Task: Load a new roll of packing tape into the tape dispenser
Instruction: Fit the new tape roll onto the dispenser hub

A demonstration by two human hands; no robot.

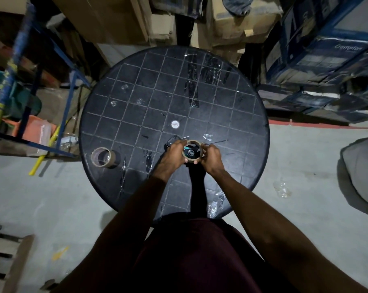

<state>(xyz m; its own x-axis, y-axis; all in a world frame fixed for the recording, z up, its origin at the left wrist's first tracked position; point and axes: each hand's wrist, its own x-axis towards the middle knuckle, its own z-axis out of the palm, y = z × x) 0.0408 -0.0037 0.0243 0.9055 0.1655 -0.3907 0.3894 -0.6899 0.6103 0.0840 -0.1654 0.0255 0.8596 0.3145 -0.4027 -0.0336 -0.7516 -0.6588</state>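
A brown cardboard tape ring (193, 142) sits around the hub of a black tape dispenser (191, 152) near the middle of the round black table (136, 98). My left hand (174, 152) grips the ring from the left, and my right hand (212, 157) grips it from the right. The dispenser's black front end (172, 141) pokes out past my left hand; the rest of its body is hidden under my hands. A second brown tape roll (103, 157) lies flat on the table's left edge.
Strips and crumpled bits of clear tape stick to the table top, with a small white disc (175, 124) at its centre. Cardboard boxes stand behind the table, blue boxes at the right, a blue metal rack at the left. A grey sack (362, 176) lies on the floor at right.
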